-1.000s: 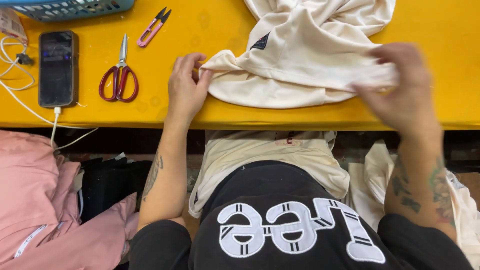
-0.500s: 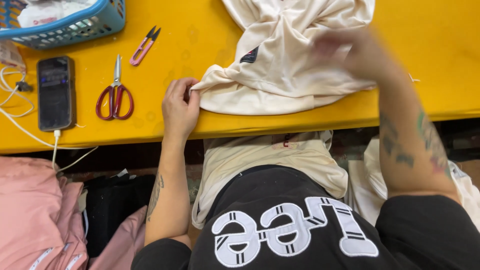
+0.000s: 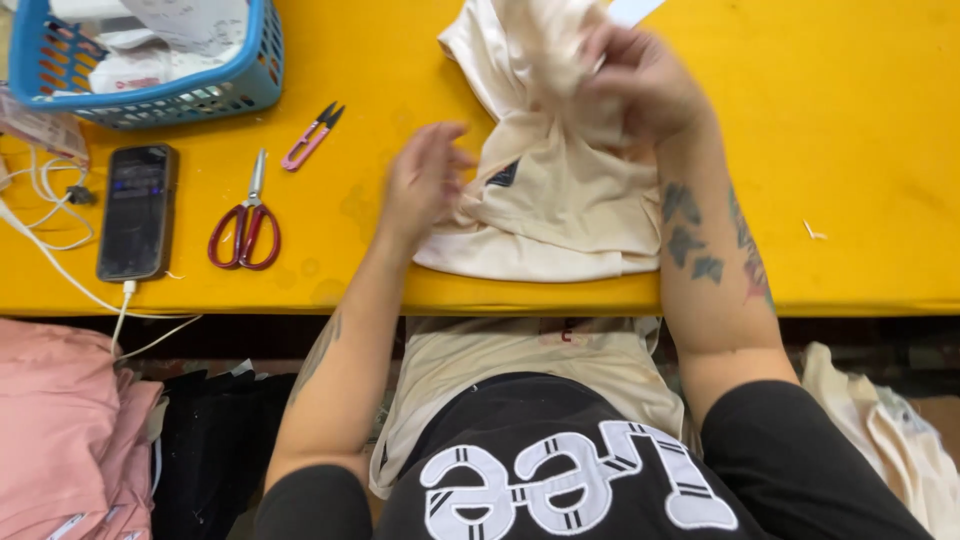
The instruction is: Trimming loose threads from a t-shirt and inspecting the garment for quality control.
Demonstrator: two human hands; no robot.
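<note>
The right hand (image 3: 640,80) clutches a bunched fold of the cream shirt (image 3: 560,200) on the yellow table (image 3: 850,150); the blurred left hand (image 3: 420,180) seems loose-fingered at its edge, beside red scissors (image 3: 245,225)

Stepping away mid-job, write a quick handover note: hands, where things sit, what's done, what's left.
Right hand: closed on a bunched fold of the cream garment, lifted at the far side of the yellow table.
Left hand: open and blurred, at the garment's left edge; contact unclear.
Garment's near edge lies flat by the table edge; the far part is gathered up.
Untouched to the left: red scissors, pink thread snips, phone on its cable, blue basket.
Done: upper part gathered. Left: the lower part still lies spread.
</note>
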